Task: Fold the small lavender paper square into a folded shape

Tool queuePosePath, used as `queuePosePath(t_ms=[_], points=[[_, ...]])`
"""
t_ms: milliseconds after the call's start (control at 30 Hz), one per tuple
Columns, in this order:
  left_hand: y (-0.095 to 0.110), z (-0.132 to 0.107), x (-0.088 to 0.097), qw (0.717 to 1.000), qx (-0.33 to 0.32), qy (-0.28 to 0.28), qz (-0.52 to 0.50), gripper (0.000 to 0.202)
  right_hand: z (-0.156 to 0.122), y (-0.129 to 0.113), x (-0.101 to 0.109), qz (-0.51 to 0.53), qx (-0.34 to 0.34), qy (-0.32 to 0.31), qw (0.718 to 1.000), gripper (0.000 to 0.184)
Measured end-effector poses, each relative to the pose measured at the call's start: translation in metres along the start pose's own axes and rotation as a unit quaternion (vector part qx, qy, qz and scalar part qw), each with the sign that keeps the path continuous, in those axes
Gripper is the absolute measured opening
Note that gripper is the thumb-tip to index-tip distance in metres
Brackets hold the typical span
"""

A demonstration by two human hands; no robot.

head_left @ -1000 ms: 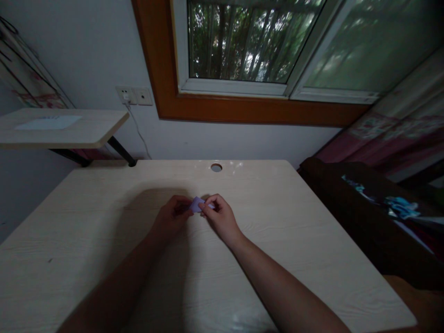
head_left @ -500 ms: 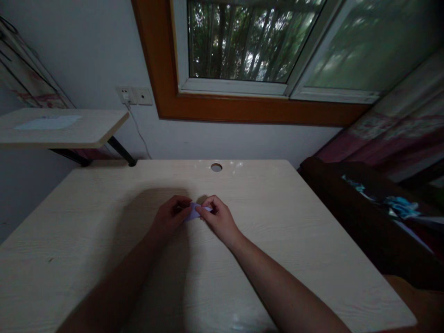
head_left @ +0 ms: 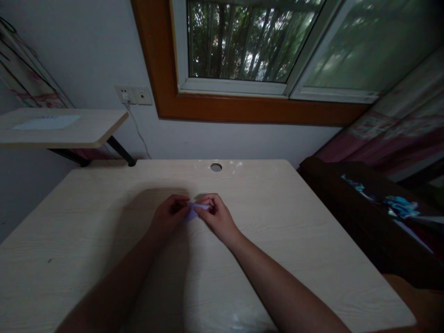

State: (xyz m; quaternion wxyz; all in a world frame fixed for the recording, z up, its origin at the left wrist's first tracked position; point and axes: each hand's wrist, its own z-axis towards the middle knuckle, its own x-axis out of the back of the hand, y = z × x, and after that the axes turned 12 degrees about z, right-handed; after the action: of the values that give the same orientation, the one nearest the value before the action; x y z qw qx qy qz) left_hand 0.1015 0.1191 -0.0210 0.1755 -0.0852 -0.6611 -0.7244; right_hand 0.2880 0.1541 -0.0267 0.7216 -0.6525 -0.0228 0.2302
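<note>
A small folded piece of light purple paper (head_left: 193,211) sits between my two hands above the middle of a pale wooden desk (head_left: 104,240). My left hand (head_left: 169,215) is curled and pinches the paper's left side. My right hand (head_left: 215,217) pinches its right side with thumb and fingers closed over it. Most of the paper is hidden by my fingers.
A round cable hole (head_left: 216,167) lies in the desk near its far edge. A raised side shelf (head_left: 79,129) with a white sheet (head_left: 46,122) stands at the left. A wall socket (head_left: 133,95) with a cord hangs behind. Dark furniture (head_left: 364,217) borders the desk's right side.
The purple paper shows less than before, as my fingers have closed further over it and my hands have drawn slightly together. My arms have hardly moved.
</note>
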Motion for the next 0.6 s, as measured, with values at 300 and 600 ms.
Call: queuePosePath(t_ms=[300, 600], points=[[0.0051, 0.0015, -0.0020, 1.000, 0.011, 0.006, -0.001, 0.030, 0.0035, 0.0017, 0.0013, 0.047, -0.008, 0.004, 0.999, 0.039], [-0.0013, 0.0009, -0.0045, 0.999, 0.017, -0.033, -0.040, 0.029, 0.0059, -0.0032, 0.0002, 0.089, -0.022, 0.015, 0.996, 0.040]])
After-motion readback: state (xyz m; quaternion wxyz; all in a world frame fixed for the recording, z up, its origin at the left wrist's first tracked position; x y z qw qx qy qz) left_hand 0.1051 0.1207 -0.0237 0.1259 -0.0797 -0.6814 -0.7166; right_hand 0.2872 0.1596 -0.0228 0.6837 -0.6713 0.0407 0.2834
